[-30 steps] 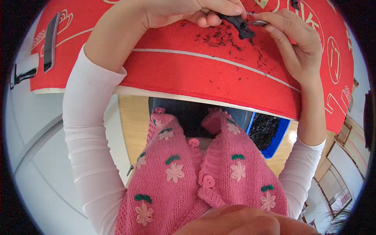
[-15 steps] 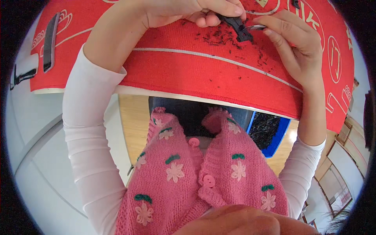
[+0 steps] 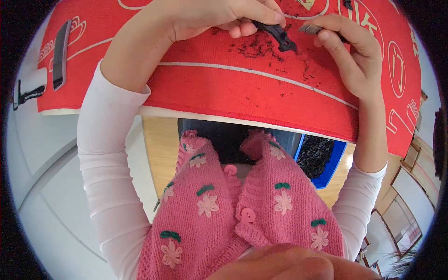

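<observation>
Black part: upper centre of frame; likely light, fairly stiff, not fragile; best pinched at its upper-left end, lower end left free.
Left hand: fingers closed on that upper-left end.
Right hand: thumb and forefinger pinched on small metal blade, apart from part.
Surface: red patterned cloth, black shavings scattered upper centre.
Room: blue bin of black scraps, lower right of centre; wooden floor.
</observation>
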Tool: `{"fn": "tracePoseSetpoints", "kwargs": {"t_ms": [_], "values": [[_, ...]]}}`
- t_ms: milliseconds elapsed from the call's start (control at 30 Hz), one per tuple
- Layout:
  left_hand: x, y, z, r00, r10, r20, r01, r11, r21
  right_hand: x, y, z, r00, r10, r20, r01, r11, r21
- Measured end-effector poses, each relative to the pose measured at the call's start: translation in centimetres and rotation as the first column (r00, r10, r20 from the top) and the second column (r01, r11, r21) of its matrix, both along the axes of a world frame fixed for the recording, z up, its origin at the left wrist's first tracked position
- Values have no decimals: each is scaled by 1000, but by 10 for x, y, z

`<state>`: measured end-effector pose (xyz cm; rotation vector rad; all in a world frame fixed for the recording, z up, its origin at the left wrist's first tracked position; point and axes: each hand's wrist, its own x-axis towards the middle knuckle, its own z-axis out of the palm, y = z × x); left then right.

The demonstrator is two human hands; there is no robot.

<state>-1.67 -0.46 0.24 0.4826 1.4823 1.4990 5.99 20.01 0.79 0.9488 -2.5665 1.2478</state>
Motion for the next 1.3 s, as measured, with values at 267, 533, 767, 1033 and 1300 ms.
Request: {"fn": "tracePoseSetpoints", "kwargs": {"t_ms": [267, 533, 767, 1033, 1300], "values": [[9, 3, 7, 985, 153, -79, -159, 984, -74, -4, 2, -2, 998, -7, -59, 8, 1000, 12], [5, 3, 5, 967, 240, -84, -240, 971, 17, -8, 10, -24, 936, -323, 142, 350, 896, -274], [1, 0, -1, 946, 311, -91, -303, 948, 97, 0, 9, -5, 799, -576, 173, 589, 807, -35], [-1, 2, 0, 922, 373, -99, -363, 926, 109, 0, 16, -5, 784, -508, 358, 571, 815, -94], [4, 8, -4, 864, 426, -269, -424, 903, 68, 2, 12, -6, 793, -522, 314, 553, 833, -13]]}}
